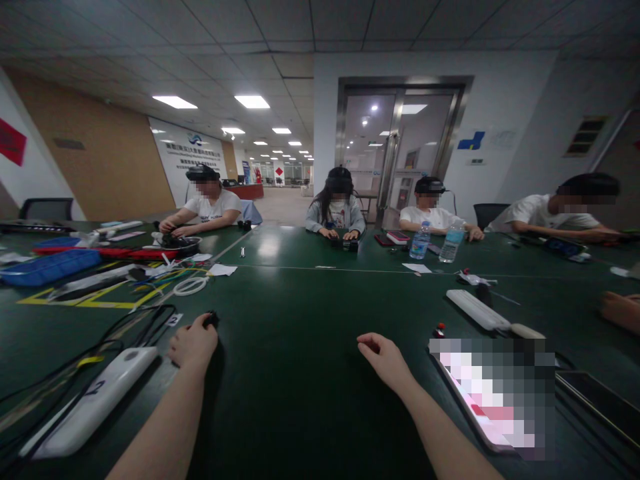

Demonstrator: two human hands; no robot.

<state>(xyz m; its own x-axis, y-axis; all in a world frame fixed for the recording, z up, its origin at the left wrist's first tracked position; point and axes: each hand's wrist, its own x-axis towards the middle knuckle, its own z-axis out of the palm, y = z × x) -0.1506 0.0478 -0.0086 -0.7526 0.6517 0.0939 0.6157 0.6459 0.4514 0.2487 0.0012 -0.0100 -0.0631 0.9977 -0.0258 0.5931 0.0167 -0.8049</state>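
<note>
My left hand (194,341) is closed around a small black object (211,319) at the table's left. Fingers cover most of that object, and I cannot make out its kind. To the right of the table's middle, my right hand (383,353) hovers at or just above the green top, holding nothing visible. Its fingers curl loosely, with a small gap at the thumb. Beside my left forearm lies a white power strip (100,400) marked 2. A phone (470,393) with a lit, blurred screen lies right of my right hand.
Black cables (115,340) run along the left side. Beyond them are a coiled white cable (190,287) and a blue tray (50,267). Another white power strip (477,310) and a dark phone (600,400) lie right. Two water bottles (420,241) stand farther back; several people sit around the table.
</note>
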